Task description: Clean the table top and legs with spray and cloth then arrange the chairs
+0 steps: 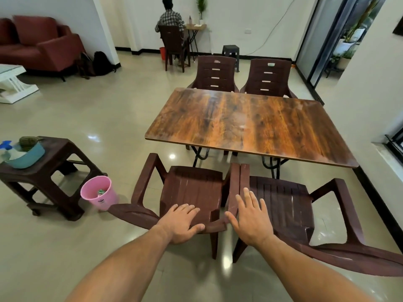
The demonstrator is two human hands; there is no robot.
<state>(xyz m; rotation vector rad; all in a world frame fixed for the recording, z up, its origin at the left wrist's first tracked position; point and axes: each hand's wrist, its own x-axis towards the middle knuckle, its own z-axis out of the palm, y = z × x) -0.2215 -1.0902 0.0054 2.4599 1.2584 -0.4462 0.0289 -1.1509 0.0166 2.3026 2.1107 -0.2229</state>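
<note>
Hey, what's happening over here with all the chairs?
A person stands behind two brown chairs on the near side of the wooden table. Their left hand grips the top of the left chair, and their right hand is open, fingers straight, at the back of the right chair. Two far chairs stand against the table's other side. The spray bottle and cloth sit in a blue basin on a stool to the left.

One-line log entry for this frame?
step: arranging | left hand: grips left chair back | right hand: open, at right chair back
</note>
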